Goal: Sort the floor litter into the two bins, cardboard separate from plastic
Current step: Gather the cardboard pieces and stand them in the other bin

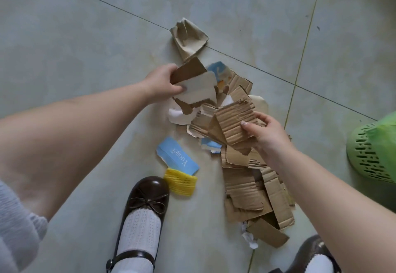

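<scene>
The litter pile [242,157] sits on the tiled floor [85,36] right in front of me, mostly torn corrugated cardboard running from mid-frame down toward my right shoe [315,257]. My left hand [162,84] has its fingers closed on a couple of torn pieces [197,86], one brown, one w/ a white face, lifted a bit off the heap. My right hand [265,135] pinches a ribbed corrugated sheet [235,120], thumb on top, other fingers under it, the sheet resting on the pile's upper part. Around that: a crumpled brown wad [188,36] lies apart at the far end, a blue printed card [177,157] and a yellow ribbed scrap [181,184] sit just beside my left shoe [145,204], white crumpled bits [249,238] poke out near the pile's lower end. Only one bin shows, a green basket [372,154] w/ a green liner at the right edge; the 2nd bin is out of view, and I can't tell which material this one takes. I'd judge the step is gathering cardboard. To do it well, stack both handfuls flat so nothing slides out, check the blue and white bits underneath aren't plastic film riding along, and shake loose anything stuck before carrying over. The yellow scrap looks like plastic foam, prob. handle separately.
</scene>
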